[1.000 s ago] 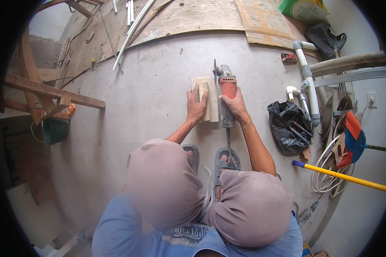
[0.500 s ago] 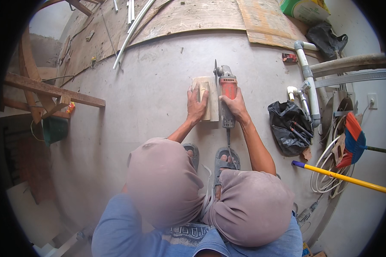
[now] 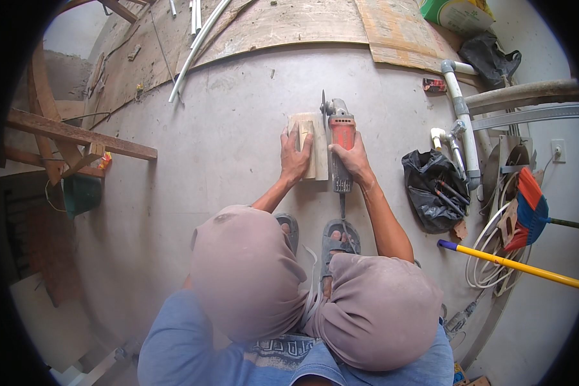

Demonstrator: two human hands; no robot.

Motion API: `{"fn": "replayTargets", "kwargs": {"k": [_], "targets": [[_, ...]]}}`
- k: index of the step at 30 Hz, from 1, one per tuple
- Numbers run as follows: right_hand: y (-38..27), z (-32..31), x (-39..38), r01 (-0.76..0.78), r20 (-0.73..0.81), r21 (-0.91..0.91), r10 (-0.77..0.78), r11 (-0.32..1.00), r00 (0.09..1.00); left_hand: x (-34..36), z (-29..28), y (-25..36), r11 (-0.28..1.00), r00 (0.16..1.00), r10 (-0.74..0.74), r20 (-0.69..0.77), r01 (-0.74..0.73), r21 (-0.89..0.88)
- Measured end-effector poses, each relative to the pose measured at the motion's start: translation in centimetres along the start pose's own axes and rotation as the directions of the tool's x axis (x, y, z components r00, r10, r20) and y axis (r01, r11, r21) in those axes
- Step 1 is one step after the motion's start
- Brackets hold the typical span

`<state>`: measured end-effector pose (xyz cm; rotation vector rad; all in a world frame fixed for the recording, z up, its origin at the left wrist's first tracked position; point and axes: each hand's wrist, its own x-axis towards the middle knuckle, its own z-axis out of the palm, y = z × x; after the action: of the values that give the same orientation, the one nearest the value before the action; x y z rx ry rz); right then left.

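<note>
With our left hand (image 3: 294,157) spread on the wooden block (image 3: 311,168) and right hand (image 3: 355,159) curled round the red grinder (image 3: 342,136), we should keep its upright disc (image 3: 323,106) steady.

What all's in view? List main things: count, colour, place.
angle grinder: 1, red and grey, centre
wood pieces: 2 or more, pale, beside angle grinder
wood sheeting: count unclear, tan, far floor
loose pipes: several, white, upper left
joined pipework: count unclear, white and grey, right
plastic bags: 2, black, right
bucket: 1, green, left
timber frame: count unclear, brown, left
broom: 1, red and blue, right
pole: 1, yellow, right
sandals: 2, grey, below centre
knees: 2, mauve cloth, lower centre
left hand: 1, bare, on wood pieces
right hand: 1, bare, gripping angle grinder
</note>
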<state>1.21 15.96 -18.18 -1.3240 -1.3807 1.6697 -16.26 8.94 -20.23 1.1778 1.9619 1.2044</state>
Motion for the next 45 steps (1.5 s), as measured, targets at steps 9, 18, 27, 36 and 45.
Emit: {"fn": "replayTargets", "kwargs": {"k": [9, 18, 27, 36, 45], "targets": [[-0.2, -0.1, -0.9, -0.01, 0.002, -0.004, 0.01, 1.0, 1.0, 0.0, 0.0, 0.1, 1.0, 1.0, -0.007, -0.005, 0.007, 0.013], [0.6, -0.2, -0.9, -0.004, 0.001, -0.011, 0.004, 1.0, 1.0, 0.1, 0.0, -0.1, 1.0, 1.0, -0.007, 0.005, 0.007, 0.014], [0.7, -0.2, -1.1, -0.025, 0.006, -0.009, 0.026, 1.0, 1.0, 0.0, 0.0, -0.5, 1.0, 1.0, 0.002, 0.007, -0.002, 0.027], [0.9, -0.3, -1.5, -0.014, 0.002, -0.027, 0.014, 1.0, 1.0, -0.2, -0.1, 0.0, 1.0, 1.0, -0.005, 0.013, 0.005, -0.001], [1.4, -0.3, -1.8, -0.026, -0.003, -0.041, 0.026, 0.999, 1.0, 0.0, 0.1, -0.4, 1.0, 1.0, 0.002, 0.001, -0.002, 0.001]]}}
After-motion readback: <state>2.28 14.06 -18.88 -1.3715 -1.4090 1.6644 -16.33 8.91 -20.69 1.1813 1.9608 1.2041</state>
